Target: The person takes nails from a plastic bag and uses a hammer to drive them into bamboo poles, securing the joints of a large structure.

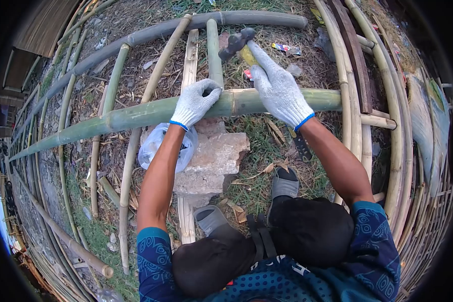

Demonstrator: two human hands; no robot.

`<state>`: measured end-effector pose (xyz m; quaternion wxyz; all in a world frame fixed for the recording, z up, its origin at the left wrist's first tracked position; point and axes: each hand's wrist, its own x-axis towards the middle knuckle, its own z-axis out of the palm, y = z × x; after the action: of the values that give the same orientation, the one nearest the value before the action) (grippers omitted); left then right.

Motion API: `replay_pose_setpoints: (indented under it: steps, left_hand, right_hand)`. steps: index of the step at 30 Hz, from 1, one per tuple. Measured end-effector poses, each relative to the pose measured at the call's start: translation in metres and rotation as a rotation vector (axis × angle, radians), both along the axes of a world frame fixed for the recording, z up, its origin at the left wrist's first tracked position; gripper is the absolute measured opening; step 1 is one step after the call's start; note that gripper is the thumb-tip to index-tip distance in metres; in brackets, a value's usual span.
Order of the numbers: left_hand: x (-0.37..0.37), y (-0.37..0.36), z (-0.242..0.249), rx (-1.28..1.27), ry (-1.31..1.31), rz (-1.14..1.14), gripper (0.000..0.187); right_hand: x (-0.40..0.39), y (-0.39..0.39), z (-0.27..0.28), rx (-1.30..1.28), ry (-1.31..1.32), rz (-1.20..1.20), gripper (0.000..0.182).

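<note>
My right hand (pixel 282 93), in a white knitted glove with a blue cuff, grips a hammer (pixel 236 44). Its dark metal head is up beyond the long green bamboo pole (pixel 151 111), and part of the yellow handle shows beside my fingers. My left hand (pixel 197 102), gloved alike, rests on that pole with thumb and forefinger pinched together. What the pinch holds, if anything, is too small to make out. A thinner green bamboo piece (pixel 214 55) meets the pole right by my left fingertips.
Below the pole lie a broken concrete block (pixel 211 161) and a clear plastic bag (pixel 161 146) with dark contents. A second long pole (pixel 186 22) crosses the far side. Upright bamboo poles and a dark wooden strip (pixel 355 55) stand at the right. Litter dots the grassy ground.
</note>
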<state>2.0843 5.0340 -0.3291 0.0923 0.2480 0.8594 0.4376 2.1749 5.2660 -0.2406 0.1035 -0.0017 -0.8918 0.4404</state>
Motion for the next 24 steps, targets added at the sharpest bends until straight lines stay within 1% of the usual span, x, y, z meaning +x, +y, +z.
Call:
replay_pose_setpoints:
  steps: [1,2,3,4,5,6,8,9,10,11,12,13,14,15,16,17,18,19,20,21,22,24]
  left_hand:
    - [0.004,-0.003,-0.002,0.053,0.008,0.035,0.025]
    - [0.004,-0.004,0.0,0.111,0.031,0.069,0.024]
    - [0.008,-0.012,-0.003,0.198,-0.001,0.138,0.023]
    - [0.017,-0.021,0.003,0.286,0.018,0.195,0.024]
    - [0.031,-0.036,0.008,0.312,0.056,0.25,0.025]
    - [0.045,-0.056,0.014,0.303,0.102,0.291,0.025]
    - [0.081,-0.096,0.023,0.343,0.1,0.421,0.017]
    - [0.099,-0.112,0.02,0.342,-0.034,0.518,0.014]
    - [0.109,-0.129,0.013,0.255,-0.1,0.488,0.014]
    - [0.111,-0.14,0.002,0.058,-0.037,0.415,0.015]
    - [0.114,-0.145,-0.001,-0.136,0.028,0.343,0.015]
    - [0.119,-0.145,-0.003,-0.172,0.044,0.323,0.017]
    - [0.12,-0.151,-0.011,-0.21,0.139,0.299,0.016]
    - [0.125,-0.154,-0.008,-0.186,0.158,0.315,0.017]
    - [0.129,-0.154,-0.003,-0.165,0.171,0.325,0.017]
    - [0.13,-0.154,-0.001,-0.154,0.168,0.348,0.017]
    - [0.132,-0.154,0.001,-0.143,0.164,0.379,0.018]
    - [0.134,-0.157,0.004,-0.137,0.163,0.403,0.018]
    - [0.133,-0.159,0.006,-0.131,0.16,0.421,0.019]
    - [0.132,-0.161,0.007,-0.124,0.156,0.438,0.019]
    - [0.126,-0.159,0.008,-0.109,0.159,0.459,0.019]
    - [0.125,-0.166,0.008,-0.107,0.113,0.456,0.019]
  right_hand:
    - [0.002,-0.004,-0.007,0.001,0.011,-0.044,0.055]
    - [0.005,-0.006,-0.024,0.108,-0.059,0.042,0.054]
    - [0.005,-0.005,-0.032,0.218,-0.125,0.139,0.054]
    - [0.004,-0.005,-0.03,0.327,-0.191,0.227,0.054]
    - [-0.002,0.002,-0.026,0.29,-0.199,0.242,0.056]
    - [-0.003,0.001,-0.017,0.154,-0.143,0.161,0.056]
    - [-0.004,-0.003,-0.003,-0.126,-0.045,-0.01,0.055]
    - [-0.001,-0.007,-0.014,-0.009,-0.105,0.042,0.055]
    - [0.003,-0.01,-0.03,0.107,-0.155,0.094,0.055]
    - [0.004,-0.012,-0.043,0.228,-0.191,0.144,0.056]
    - [0.005,-0.014,-0.04,0.352,-0.224,0.194,0.056]
    - [-0.004,-0.008,-0.027,0.321,-0.287,0.24,0.056]
    - [-0.01,-0.006,-0.031,0.27,-0.174,0.181,0.056]
    - [-0.016,-0.004,-0.034,0.224,-0.059,0.125,0.057]
    - [-0.01,-0.011,-0.008,0.057,0.016,0.027,0.057]
    - [-0.004,-0.022,0.008,-0.094,-0.049,-0.117,0.057]
    - [0.0,-0.022,-0.015,0.108,-0.043,-0.022,0.056]
    - [0.007,-0.018,-0.055,0.301,-0.034,0.068,0.056]
    - [0.01,-0.011,-0.072,0.5,-0.009,0.156,0.055]
    - [0.001,-0.002,-0.069,0.423,-0.095,0.176,0.054]
    - [-0.003,0.001,-0.039,0.411,-0.22,0.196,0.055]
    - [-0.004,-0.007,-0.023,0.219,0.079,0.033,0.056]
